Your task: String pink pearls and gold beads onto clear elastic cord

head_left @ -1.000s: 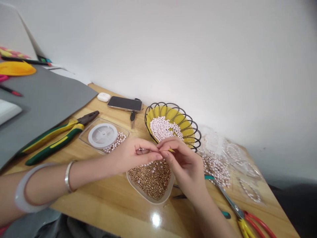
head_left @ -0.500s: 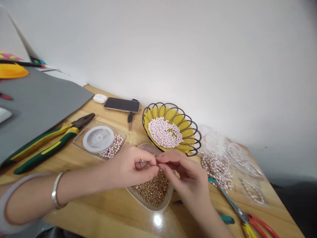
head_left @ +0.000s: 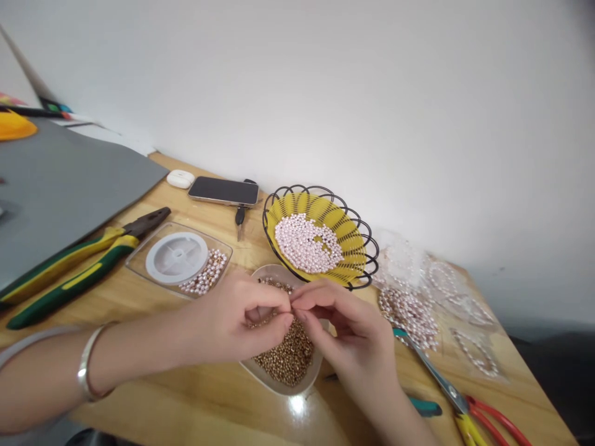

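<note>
My left hand (head_left: 253, 316) and my right hand (head_left: 351, 328) meet fingertip to fingertip above a bowl of small gold-brown beads (head_left: 290, 359). Thumb and forefinger are pinched on each hand; whatever lies between them is too small or hidden to name. Part of the bowl (head_left: 264, 383) is covered by my hands. Just behind them stands a yellow basket with a black looped rim (head_left: 351, 248), holding pale pink beads (head_left: 304, 244). Left of my hands is a clear box (head_left: 134, 263) with a white spool (head_left: 176, 257) and pink and gold beads (head_left: 208, 272).
Green-and-yellow pliers (head_left: 97, 263) lie at the left beside a grey mat (head_left: 83, 173). A phone (head_left: 224, 190), a white case (head_left: 181, 179) and a key (head_left: 240, 217) lie near the wall. To the right are bead strands (head_left: 411, 313), scissors (head_left: 446, 384) and clear bags (head_left: 469, 310).
The view has shifted slightly, so most things on the table sit a little further left and higher. Both hands keep their fingertips together over the bowl.
</note>
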Motion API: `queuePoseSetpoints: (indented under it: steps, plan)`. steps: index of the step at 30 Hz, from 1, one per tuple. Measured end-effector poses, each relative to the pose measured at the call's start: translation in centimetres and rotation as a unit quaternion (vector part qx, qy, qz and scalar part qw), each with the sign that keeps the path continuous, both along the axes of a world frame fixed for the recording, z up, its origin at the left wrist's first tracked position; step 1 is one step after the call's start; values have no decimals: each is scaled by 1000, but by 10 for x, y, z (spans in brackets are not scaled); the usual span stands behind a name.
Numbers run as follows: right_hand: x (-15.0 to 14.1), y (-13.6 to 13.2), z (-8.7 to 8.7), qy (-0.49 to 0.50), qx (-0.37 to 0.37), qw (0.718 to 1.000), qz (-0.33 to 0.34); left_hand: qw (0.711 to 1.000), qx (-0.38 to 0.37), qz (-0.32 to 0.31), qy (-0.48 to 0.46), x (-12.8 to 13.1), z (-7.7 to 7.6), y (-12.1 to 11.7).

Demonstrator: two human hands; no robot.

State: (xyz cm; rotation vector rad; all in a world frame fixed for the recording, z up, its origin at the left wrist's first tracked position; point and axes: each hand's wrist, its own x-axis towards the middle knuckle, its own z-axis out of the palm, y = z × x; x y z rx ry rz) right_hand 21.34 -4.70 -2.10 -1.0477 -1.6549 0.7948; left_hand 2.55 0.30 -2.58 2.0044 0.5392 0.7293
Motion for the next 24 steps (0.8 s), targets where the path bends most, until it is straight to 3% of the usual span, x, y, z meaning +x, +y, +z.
queuePoseSetpoints:
  steps: [7,16,24]
  plan:
    - [-1,-3,-1,-4,-2,1000,8,996,88,4,14,-1,1,-3]
    - [-5,-9,2,-45,64,997,-7,983,183,-17,6,-2,-2,-6]
    - [-7,-12,-2,-24,60,998,-21,982,185,-12,14,-3,-5,-10]
